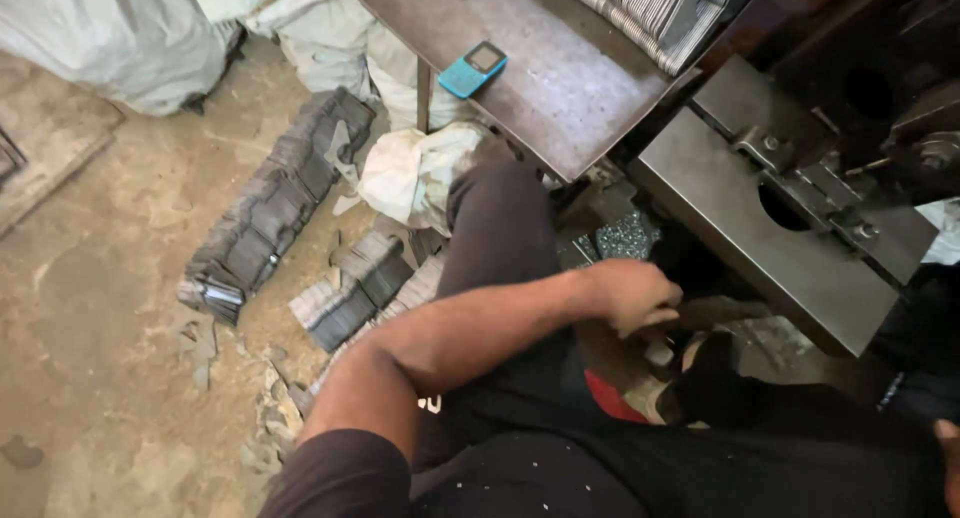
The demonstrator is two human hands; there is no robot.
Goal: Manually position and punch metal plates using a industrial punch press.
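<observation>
At the bottom of the frame sit the person's dark-clothed lap and knee, with a red patch (608, 398) showing between the legs. From the lower left the left arm crosses to the centre, and the left hand (630, 294) hangs knuckles-up with its fingers curled under, reaching down below the grey steel press block (770, 248) at centre right. Whether those fingers grip anything cannot be told, since they are hidden in shadow. Just above the hand lies a small pile of dark punched metal pieces (625, 236), close to it but not clearly touched. At the lower right edge only a sliver of the right hand (947, 458) shows; its state cannot be told. Left of the knee, bundles of stacked thin metal sheets (270, 218) lie on the dusty floor, beside a crumpled white sack (415, 173). Further up, a turquoise phone (472, 69) rests on the steel table (560, 88), and grey sacks (110, 38) fill the upper left.
</observation>
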